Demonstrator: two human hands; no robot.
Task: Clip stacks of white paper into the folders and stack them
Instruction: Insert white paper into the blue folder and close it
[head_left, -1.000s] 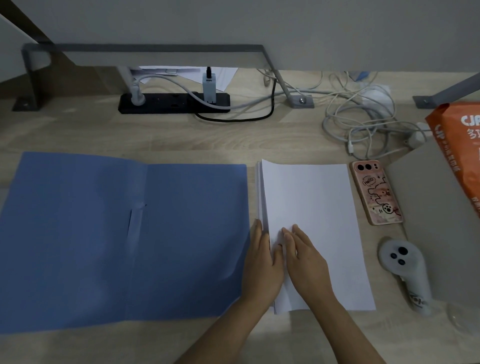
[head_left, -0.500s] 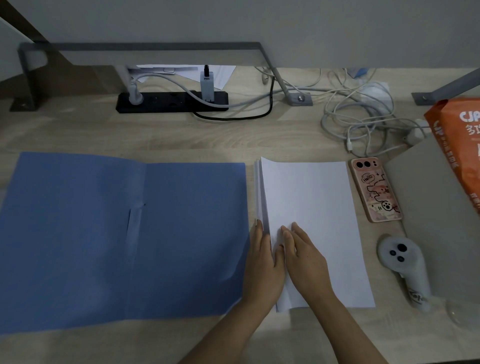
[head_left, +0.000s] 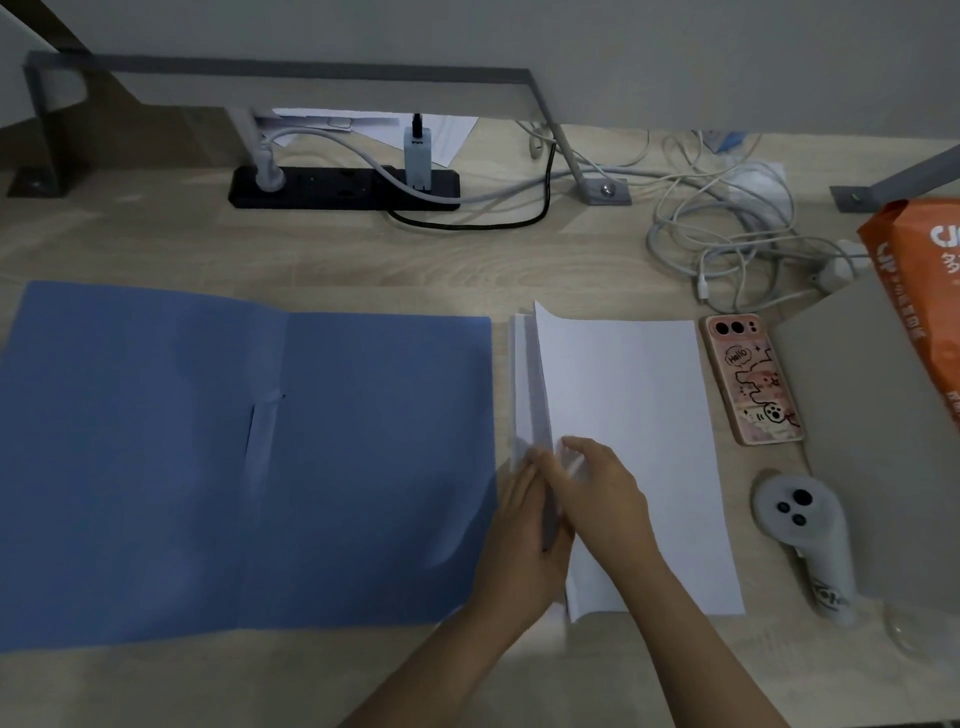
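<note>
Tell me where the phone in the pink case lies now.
In the head view, the phone in the pink case lies on the desk's right side, just right of the white paper stack and beyond the white controller.

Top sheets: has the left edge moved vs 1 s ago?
Yes. The left edge of the top sheets has lifted and shifted right, toward the phone, which sits where it was.

folder (head_left: 208, 467) is plain blue, paper stack (head_left: 634, 441) white, desk (head_left: 363, 260) light woodgrain. phone case (head_left: 753, 384) is pink with cartoon doodles, bag (head_left: 919, 275) at the right edge orange, power strip (head_left: 343, 188) black.
</note>
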